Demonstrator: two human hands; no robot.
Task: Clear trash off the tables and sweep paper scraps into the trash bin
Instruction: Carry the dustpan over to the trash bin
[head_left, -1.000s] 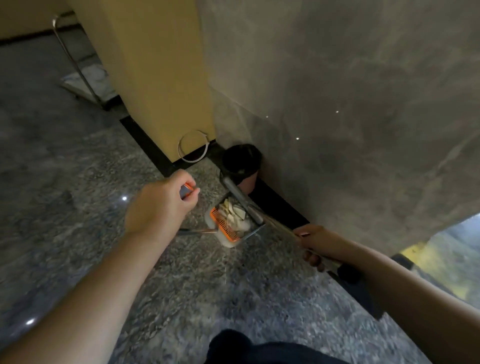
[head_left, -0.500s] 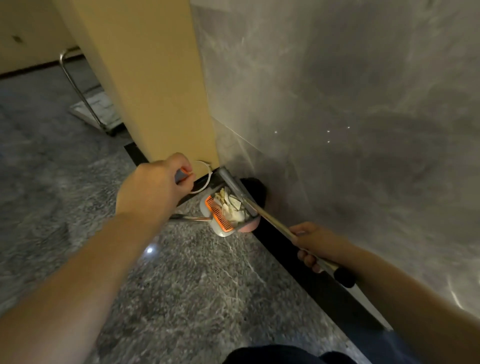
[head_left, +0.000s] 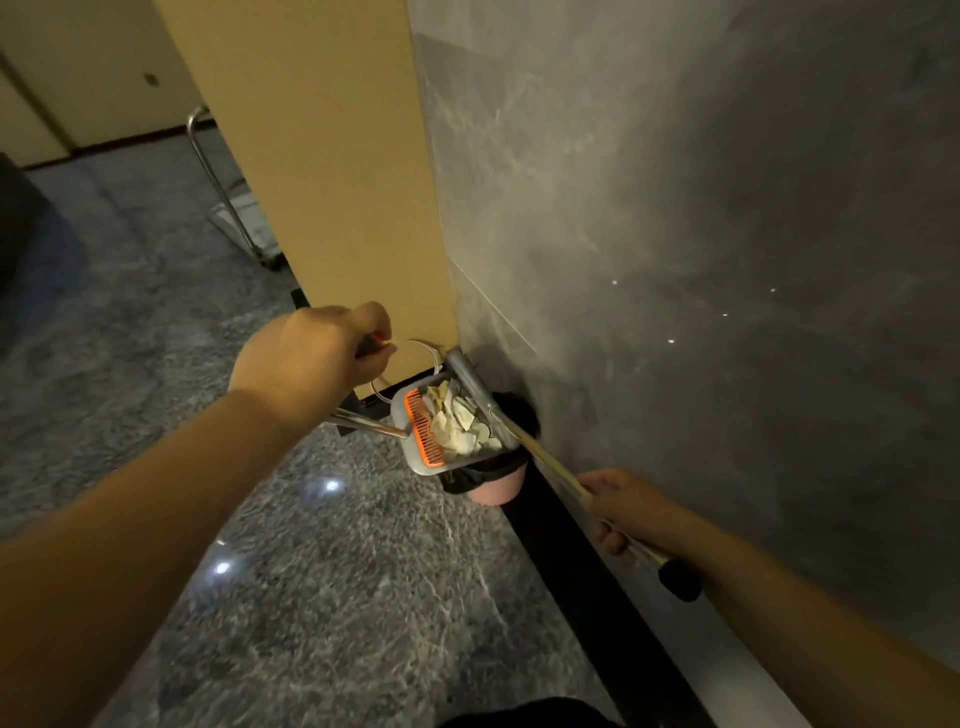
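The dustpan (head_left: 452, 434) is a shallow grey tray with a bright orange comb of teeth along its near edge, and it is heaped with pale, crumpled paper scraps (head_left: 457, 423). It hangs in the air right over a small pink trash bin (head_left: 493, 486) lined with a black bag, which stands on the floor tucked against the dark skirting at the foot of a smooth grey stone-look wall (head_left: 701, 260). A flat yellow panel (head_left: 322, 171) meets that wall at the corner just behind the pan, with a thin loop of white cable (head_left: 415, 358) lying at its base. The floor (head_left: 311, 597) is polished grey marble, veined and glossy enough to throw back small points of light. Further off to the left, a bent chrome tube frame (head_left: 208, 166) stands on a pale base. The left hand (head_left: 306, 358) reaches forward with its back up, fingers curled tight round the orange-tipped handle above the pan's metal shaft. The right hand (head_left: 631, 506) sits lower, near the wall, fingers wrapped round a long slim broom handle (head_left: 550, 465) that slants up to the pan's far edge, its black end cap poking out behind the wrist.
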